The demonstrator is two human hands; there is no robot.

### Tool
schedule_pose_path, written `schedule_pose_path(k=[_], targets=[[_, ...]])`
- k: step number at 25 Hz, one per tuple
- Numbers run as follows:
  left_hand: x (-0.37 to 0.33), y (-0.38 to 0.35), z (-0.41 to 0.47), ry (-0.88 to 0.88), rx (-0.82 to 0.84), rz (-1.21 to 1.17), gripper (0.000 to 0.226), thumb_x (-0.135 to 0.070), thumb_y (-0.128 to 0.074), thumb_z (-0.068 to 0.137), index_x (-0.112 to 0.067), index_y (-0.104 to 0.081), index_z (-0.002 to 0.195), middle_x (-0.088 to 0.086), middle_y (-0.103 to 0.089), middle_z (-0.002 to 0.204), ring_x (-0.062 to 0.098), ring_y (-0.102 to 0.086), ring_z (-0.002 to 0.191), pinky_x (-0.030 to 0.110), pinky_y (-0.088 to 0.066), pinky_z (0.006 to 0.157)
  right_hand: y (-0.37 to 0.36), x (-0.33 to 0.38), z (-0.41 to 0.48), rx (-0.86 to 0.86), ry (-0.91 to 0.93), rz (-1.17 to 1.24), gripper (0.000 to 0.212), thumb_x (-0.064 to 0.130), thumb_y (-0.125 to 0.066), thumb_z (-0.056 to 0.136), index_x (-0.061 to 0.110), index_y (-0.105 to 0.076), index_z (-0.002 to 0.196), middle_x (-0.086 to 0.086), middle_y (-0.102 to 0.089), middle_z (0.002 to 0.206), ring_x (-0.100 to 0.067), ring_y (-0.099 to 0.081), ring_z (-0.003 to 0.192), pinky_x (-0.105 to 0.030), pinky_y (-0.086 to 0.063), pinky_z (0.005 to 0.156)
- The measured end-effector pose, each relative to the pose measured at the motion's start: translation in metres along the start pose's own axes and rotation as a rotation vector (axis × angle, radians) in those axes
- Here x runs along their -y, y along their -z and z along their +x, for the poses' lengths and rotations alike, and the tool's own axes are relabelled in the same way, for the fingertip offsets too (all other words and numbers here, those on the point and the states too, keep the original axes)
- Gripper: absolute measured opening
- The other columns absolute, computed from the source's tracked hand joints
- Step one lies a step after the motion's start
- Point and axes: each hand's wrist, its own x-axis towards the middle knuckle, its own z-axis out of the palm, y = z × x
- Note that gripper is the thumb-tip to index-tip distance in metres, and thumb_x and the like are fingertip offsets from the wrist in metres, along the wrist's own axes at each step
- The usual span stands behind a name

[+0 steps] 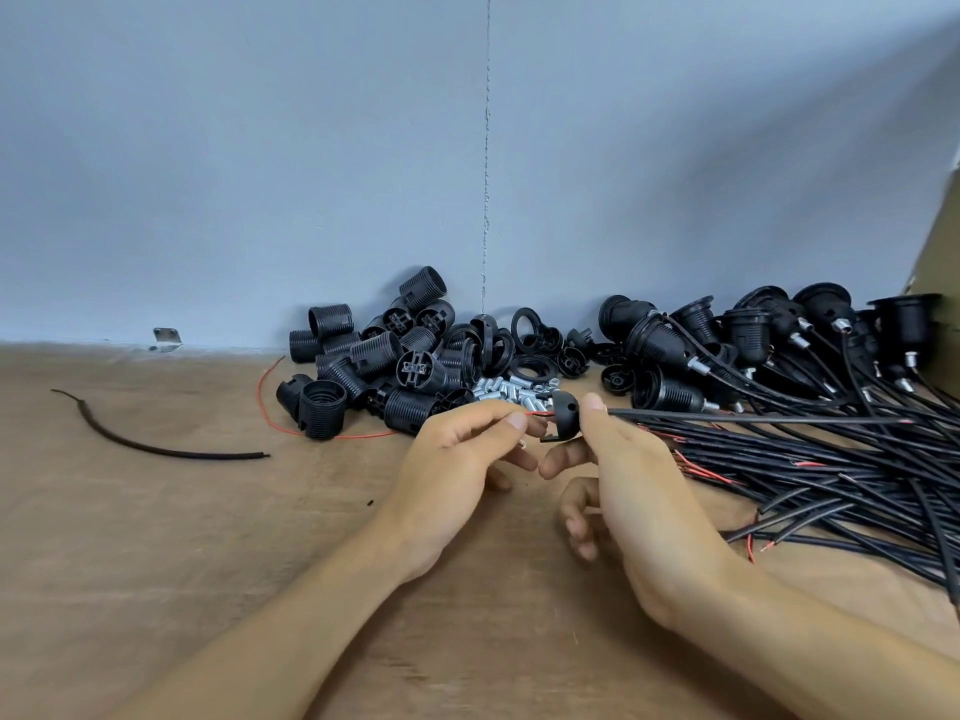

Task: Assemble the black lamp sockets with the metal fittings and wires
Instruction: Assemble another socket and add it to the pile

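Head view: right hand (639, 485) grips the black socket cap (563, 414), its cable (753, 418) running off rightward, while left hand (457, 470) pinches the red wire tips (537, 414) just left.

Black ribbed sockets (374, 356); silver fittings (511, 389); black cables (831, 459), red cores; brown table (182, 537); grey-blue wall (234, 174).

workshop | socket shells (374, 350) heaped | wires (810, 459) bundled | wooden bench (156, 537)
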Motion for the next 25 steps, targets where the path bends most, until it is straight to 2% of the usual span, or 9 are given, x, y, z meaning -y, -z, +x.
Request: schedule_pose_path(k=[3,9,12,14,16,18,20,22,25], targets=[[0.005,-0.002,0.001,0.019,-0.058,0.162,0.021,-0.024,-0.060,0.101,-0.025,-0.078,0.091,-0.005,-0.073,0.081,0.001,-0.061,0.069,0.021,-0.045,0.066,0.000,0.000,0.002,0.013,-0.193,0.009,0.063,0.056,-0.032,0.104,0.006,-0.061,0.077,-0.014,-0.051,0.056,-0.017,-0.034,0.033,-0.020,-0.029,0.036],[0.008,-0.002,0.006,0.050,-0.125,0.304,0.018,-0.028,-0.063,0.099,-0.031,-0.077,0.087,-0.021,-0.069,0.073,-0.006,-0.054,0.063,0.023,-0.039,0.070,0.014,0.019,0.013,0.208,-0.362,0.014,0.048,0.037,-0.034,0.106,0.000,-0.063,0.093,-0.010,-0.063,0.057,-0.012,-0.036,0.031,-0.019,-0.030,0.031],[0.009,-0.003,0.008,0.062,-0.133,0.312,0.016,-0.028,-0.063,0.098,-0.030,-0.077,0.090,-0.023,-0.064,0.067,-0.006,-0.051,0.059,0.022,-0.039,0.068,0.023,0.018,0.018,0.196,-0.013,-0.327,0.034,0.036,-0.053,0.100,0.012,-0.067,0.082,-0.003,-0.061,0.058,-0.010,-0.042,0.037,-0.021,-0.033,0.035],[0.009,-0.004,0.008,0.028,-0.130,0.365,0.015,-0.027,-0.064,0.098,-0.031,-0.077,0.093,-0.020,-0.066,0.070,-0.005,-0.052,0.060,0.015,-0.038,0.063,0.030,0.010,0.022,0.031,0.496,-0.736,0.011,0.037,-0.065,0.092,0.027,-0.069,0.089,0.009,-0.063,0.075,-0.003,-0.052,0.059,-0.016,-0.041,0.056],[0.008,-0.004,0.006,-0.044,-0.113,0.447,0.017,-0.019,-0.065,0.097,-0.029,-0.078,0.097,-0.018,-0.069,0.075,-0.007,-0.056,0.064,0.007,-0.038,0.062,0.035,0.003,0.028,0.019,0.767,-1.058,0.028,0.038,-0.069,0.089,0.034,-0.065,0.116,0.014,-0.058,0.102,-0.002,-0.051,0.091,-0.020,-0.042,0.083],[0.008,-0.006,0.004,-0.085,-0.126,0.486,0.017,-0.012,-0.067,0.094,-0.024,-0.078,0.098,-0.018,-0.067,0.073,-0.009,-0.055,0.061,0.005,-0.038,0.061,0.040,-0.003,0.037,0.133,0.740,-1.093,0.036,0.039,-0.066,0.091,0.032,-0.064,0.126,0.014,-0.059,0.112,-0.004,-0.052,0.102,-0.027,-0.043,0.093],[0.006,-0.007,0.003,-0.104,-0.198,0.530,0.017,-0.012,-0.071,0.090,-0.026,-0.074,0.098,-0.017,-0.065,0.078,-0.007,-0.053,0.061,0.005,-0.038,0.063,0.041,-0.006,0.041,0.182,0.695,-1.025,0.027,0.029,-0.062,0.095,0.029,-0.067,0.121,0.016,-0.061,0.105,0.001,-0.055,0.095,-0.017,-0.044,0.086],[0.005,-0.004,0.002,-0.171,-0.343,0.666,0.020,-0.015,-0.073,0.089,-0.028,-0.072,0.104,-0.015,-0.060,0.094,-0.005,-0.052,0.078,0.007,-0.034,0.072,0.044,-0.007,0.046,0.164,0.680,-0.997,0.032,0.017,-0.058,0.094,0.028,-0.067,0.123,0.018,-0.058,0.106,0.004,-0.053,0.094,-0.005,-0.037,0.081],[0.004,0.012,0.006,-0.243,-0.623,0.878,0.030,-0.016,-0.073,0.086,-0.026,-0.069,0.114,-0.002,-0.054,0.115,0.017,-0.047,0.108,0.022,-0.027,0.089,0.045,-0.010,0.048,0.189,0.659,-1.027,0.033,0.015,-0.050,0.097,0.028,-0.069,0.120,0.013,-0.057,0.115,-0.002,-0.050,0.108,-0.011,-0.036,0.095]])
